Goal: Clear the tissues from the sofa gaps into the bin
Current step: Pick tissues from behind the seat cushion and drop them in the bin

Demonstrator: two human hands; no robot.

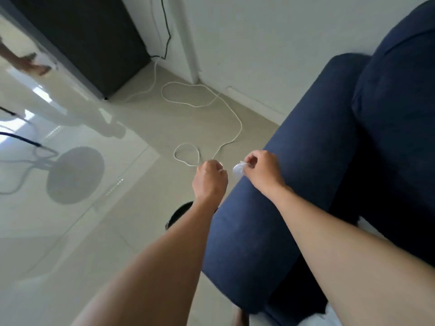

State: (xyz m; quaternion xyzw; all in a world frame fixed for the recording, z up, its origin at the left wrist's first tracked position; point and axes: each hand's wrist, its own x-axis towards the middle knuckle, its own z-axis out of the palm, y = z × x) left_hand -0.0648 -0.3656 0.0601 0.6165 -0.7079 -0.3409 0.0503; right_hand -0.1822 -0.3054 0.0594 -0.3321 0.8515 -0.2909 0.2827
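- Right hand [261, 171] pinches a crumpled white tissue [238, 170] between thumb and fingertips, above the navy sofa arm [294, 184]; the wad pokes out leftward
- Left hand [209, 178] is curled shut just beside it; a sliver of white shows at its fingertips, though whether it grips tissue I cannot tell
- The black bin [179, 214] sits on the floor below the left wrist, mostly hidden; the left hand is nearer, so the drop probably goes down and toward the person

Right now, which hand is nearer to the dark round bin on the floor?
Left. The left hand hangs above the dark round bin, beside the blue sofa arm. The right hand, pinching a white tissue, is over that arm.
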